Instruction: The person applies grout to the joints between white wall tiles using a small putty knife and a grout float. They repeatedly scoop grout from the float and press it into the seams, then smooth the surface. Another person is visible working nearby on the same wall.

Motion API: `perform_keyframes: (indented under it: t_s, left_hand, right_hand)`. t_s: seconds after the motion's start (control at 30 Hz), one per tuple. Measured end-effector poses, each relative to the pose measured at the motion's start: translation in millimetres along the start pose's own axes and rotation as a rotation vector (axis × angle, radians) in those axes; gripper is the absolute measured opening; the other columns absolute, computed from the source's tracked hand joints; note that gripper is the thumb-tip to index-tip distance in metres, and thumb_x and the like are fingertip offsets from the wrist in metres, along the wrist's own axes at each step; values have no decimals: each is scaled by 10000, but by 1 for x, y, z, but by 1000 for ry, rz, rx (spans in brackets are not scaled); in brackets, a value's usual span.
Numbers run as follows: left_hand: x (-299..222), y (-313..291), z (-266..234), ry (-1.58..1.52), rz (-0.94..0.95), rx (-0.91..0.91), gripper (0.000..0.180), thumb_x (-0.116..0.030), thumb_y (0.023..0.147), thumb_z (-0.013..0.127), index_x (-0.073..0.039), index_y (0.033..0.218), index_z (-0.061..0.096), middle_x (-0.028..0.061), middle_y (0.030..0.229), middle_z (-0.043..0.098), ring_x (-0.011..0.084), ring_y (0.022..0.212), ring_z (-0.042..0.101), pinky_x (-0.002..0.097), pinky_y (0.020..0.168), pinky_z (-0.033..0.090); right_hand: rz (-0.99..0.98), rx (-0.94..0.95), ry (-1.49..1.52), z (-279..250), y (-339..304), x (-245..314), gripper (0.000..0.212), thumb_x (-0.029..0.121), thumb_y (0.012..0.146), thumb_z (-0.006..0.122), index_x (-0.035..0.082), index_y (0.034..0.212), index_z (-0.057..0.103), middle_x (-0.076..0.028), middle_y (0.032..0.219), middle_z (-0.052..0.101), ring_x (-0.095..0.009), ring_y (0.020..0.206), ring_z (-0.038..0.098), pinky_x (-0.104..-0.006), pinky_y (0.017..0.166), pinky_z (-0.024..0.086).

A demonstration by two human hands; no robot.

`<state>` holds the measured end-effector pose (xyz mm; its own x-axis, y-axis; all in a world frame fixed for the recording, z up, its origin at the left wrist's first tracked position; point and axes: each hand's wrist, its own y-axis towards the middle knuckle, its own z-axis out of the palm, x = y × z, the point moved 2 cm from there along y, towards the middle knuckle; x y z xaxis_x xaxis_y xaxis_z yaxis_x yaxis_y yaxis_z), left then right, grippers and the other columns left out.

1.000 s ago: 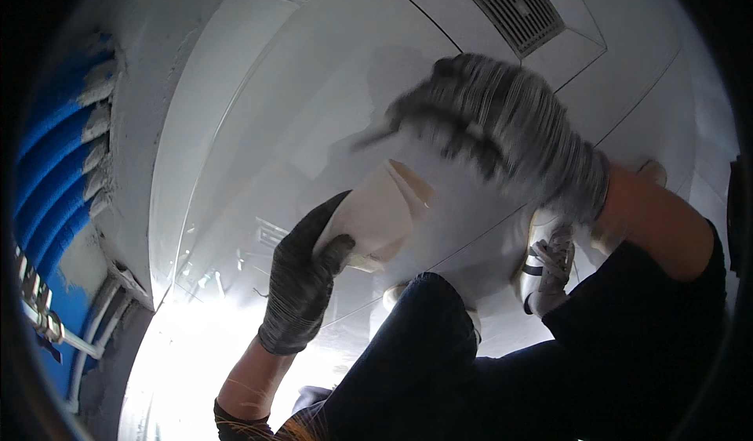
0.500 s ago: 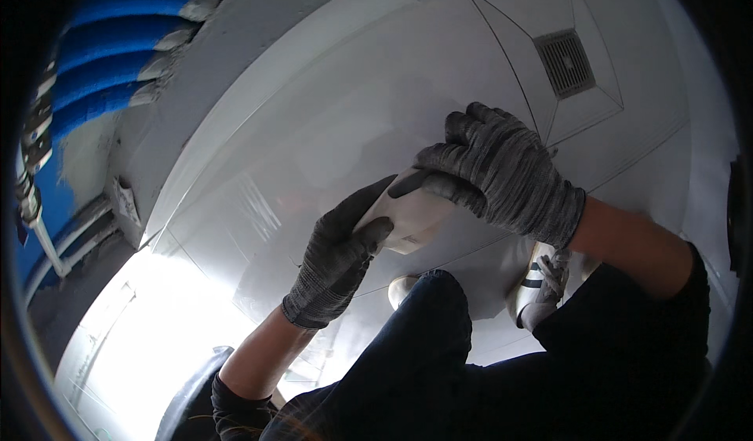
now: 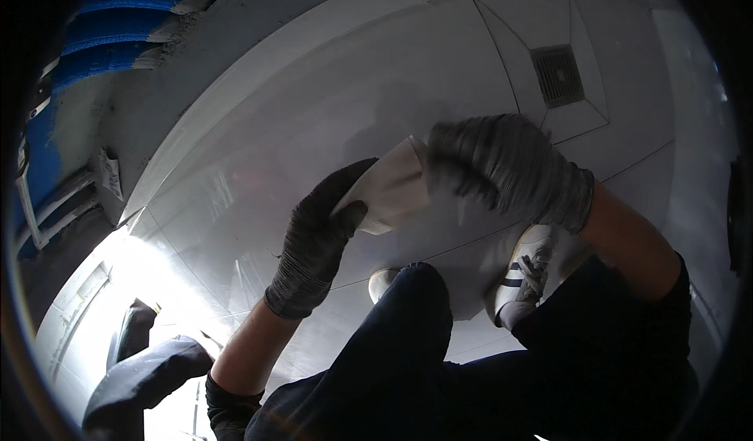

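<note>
My left hand (image 3: 314,233), in a grey knit glove, pinches a pale cream, flat, thin-walled piece (image 3: 392,190) by its left edge, the thumb lying across its near face. Whether it is a packet or a folded sheet I cannot tell. The piece is held up over the floor, tilted, with a pointed top corner and a greyish crease or shadow near its right side. Right beside its right edge is my right hand (image 3: 510,170), gloved alike. Motion smears its curled fingers, so any hold they have on something does not show.
Large pale tiles cover the floor (image 3: 298,135), with a square grated drain (image 3: 558,76) set in at upper right. Blue pipes (image 3: 118,29) run along the wall at upper left. Bright light falls at lower left near a bent dark trouser leg (image 3: 149,374). My white shoe (image 3: 527,272) stands below.
My right hand has come off the cream piece and shifted slightly right. The left hand still holds it, a little further left and lower. More of the dark trouser leg shows at lower left.
</note>
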<state>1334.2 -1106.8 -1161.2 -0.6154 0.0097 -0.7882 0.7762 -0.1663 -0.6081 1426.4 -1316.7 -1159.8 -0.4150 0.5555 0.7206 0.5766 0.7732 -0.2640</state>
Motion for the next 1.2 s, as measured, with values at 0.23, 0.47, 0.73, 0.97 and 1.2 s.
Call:
perform_keyframes:
  t_s: [0.23,0.47,0.73,0.97,1.2]
  left_hand:
    - [-4,-2,9,233,-37,72,327,-145,903,558,-58,1218,561,87,977,644,108,808,587,275,748,504]
    - [6,-3,5,-52,-35,32,339,-136,894,566,-49,1221,559,72,968,639,97,814,565,258,738,479]
    - [3,-4,5,-23,-21,-10,427,-207,887,569,-4,1256,504,104,1014,607,173,900,542,291,782,461]
    - [29,2,-2,-229,-126,-26,605,-291,859,594,16,1336,383,136,1210,495,222,1088,489,324,897,441]
    - [45,11,-1,-318,-243,-68,577,-235,862,576,-9,1348,361,135,1164,490,211,1028,522,315,833,499]
  right_hand:
    - [98,247,-161,15,0,-4,294,335,867,589,107,1047,635,-64,697,655,-188,601,644,-308,583,536]
    - [145,178,-89,25,2,-8,327,398,894,537,110,993,655,-50,648,643,-173,559,626,-287,571,526]
    - [390,50,222,15,1,-37,370,417,920,494,82,953,647,-56,717,650,-149,654,623,-288,639,510]
    - [271,-215,645,6,-10,-89,321,388,903,535,88,1000,594,-52,742,569,-157,653,552,-301,648,504]
    - [188,-681,246,10,-7,-111,162,192,880,615,53,965,622,-58,758,629,-115,669,612,-257,598,529]
